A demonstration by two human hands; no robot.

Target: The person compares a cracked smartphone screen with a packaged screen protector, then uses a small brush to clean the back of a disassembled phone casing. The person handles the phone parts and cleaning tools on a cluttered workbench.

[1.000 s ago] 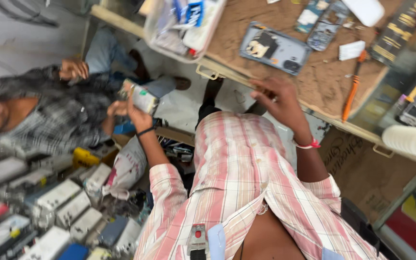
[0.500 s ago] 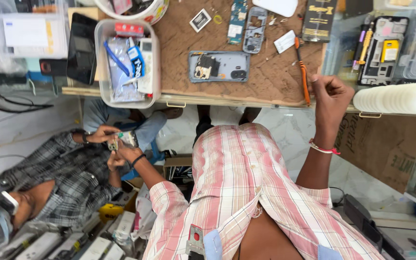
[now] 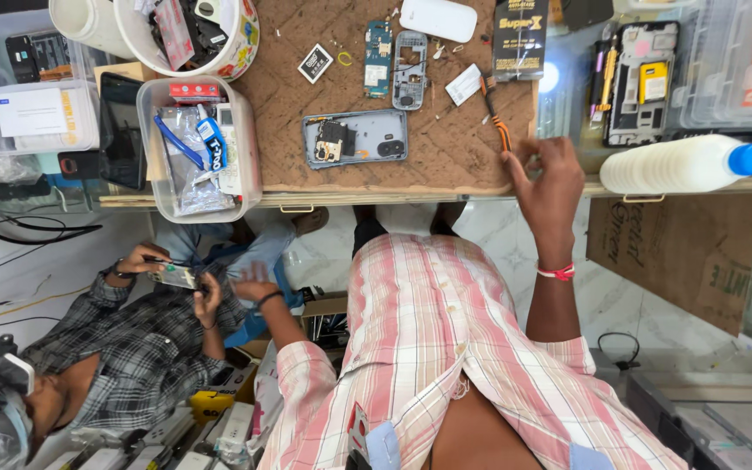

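My right hand (image 3: 548, 178) hovers at the front edge of the cork-topped bench (image 3: 446, 165), fingers loosely curled and empty, just beside an orange-and-black hand tool (image 3: 496, 117). My left hand (image 3: 252, 284), with a dark band on its wrist, is down at my left and holds nothing, its fingers spread near a seated co-worker's knee. That co-worker, in a grey checked shirt, holds a small device (image 3: 171, 277) in both hands. On the bench lie an opened phone shell (image 3: 354, 139), a blue circuit board (image 3: 379, 48) and a grey phone frame (image 3: 409, 59).
A clear plastic box (image 3: 198, 148) of parts stands at the bench's left, a white tub (image 3: 189, 35) behind it. A white bottle with a blue cap (image 3: 681, 164) lies at the right. Cardboard (image 3: 663, 252) leans under the bench. Boxes crowd the floor at lower left.
My head has turned toward the bench. My right hand has come down from a raised fist to the bench edge. The device passed from my left hand to the co-worker.
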